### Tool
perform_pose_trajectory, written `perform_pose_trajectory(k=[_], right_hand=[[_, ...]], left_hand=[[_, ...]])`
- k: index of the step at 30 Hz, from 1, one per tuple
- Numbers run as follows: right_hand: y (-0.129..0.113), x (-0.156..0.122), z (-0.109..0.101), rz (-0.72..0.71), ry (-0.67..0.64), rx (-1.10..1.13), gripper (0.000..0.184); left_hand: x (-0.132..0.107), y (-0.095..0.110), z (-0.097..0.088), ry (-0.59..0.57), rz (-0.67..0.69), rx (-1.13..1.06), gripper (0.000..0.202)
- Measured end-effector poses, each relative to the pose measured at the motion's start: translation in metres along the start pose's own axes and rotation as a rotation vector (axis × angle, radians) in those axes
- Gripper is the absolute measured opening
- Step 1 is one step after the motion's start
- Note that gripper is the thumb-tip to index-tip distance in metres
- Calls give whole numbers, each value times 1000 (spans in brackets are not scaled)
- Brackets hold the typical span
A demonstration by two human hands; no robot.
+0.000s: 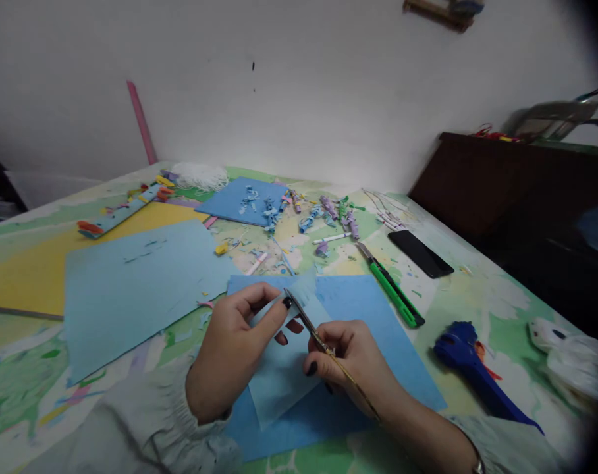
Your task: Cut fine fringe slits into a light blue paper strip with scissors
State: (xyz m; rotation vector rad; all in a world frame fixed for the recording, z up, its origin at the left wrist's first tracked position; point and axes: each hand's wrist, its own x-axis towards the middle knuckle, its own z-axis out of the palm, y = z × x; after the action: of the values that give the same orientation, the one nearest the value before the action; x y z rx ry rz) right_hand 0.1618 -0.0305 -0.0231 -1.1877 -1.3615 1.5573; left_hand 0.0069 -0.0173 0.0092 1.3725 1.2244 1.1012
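Note:
My left hand [244, 336] pinches a light blue sheet of paper [279, 382] between thumb and fingers. In my right hand [353, 362] is a pair of scissors [309, 324], its blades pointing up and left across the paper's upper part, close to my left thumb. One long, gold-coloured handle runs down along my right wrist. Beneath both hands lies a darker blue sheet [382, 349] on the table. The fingers of my right hand partly hide the scissors' grip.
Left lie a pale blue sheet [145, 283] and a yellow board [22, 263]. Rolled paper pieces [309, 220] and scraps lie behind. A green utility knife [392, 289], a black phone [420, 253] and a blue tape dispenser [477, 368] are at right. White string [200, 176] sits farther back.

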Motion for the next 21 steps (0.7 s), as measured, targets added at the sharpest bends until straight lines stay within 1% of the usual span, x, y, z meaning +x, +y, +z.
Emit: perform_pose_trajectory(k=[9,14,21], right_hand=[[0,1,0,15,5,3,41],[2,1,-1,11,10,4,41],[1,0,-2,4,-3,6,43]], left_hand=[[0,-1,-1,-21,13,-16,14],[1,-1,0,-12,16,-25,13],[1,-1,-1,-55,6,-35,15]])
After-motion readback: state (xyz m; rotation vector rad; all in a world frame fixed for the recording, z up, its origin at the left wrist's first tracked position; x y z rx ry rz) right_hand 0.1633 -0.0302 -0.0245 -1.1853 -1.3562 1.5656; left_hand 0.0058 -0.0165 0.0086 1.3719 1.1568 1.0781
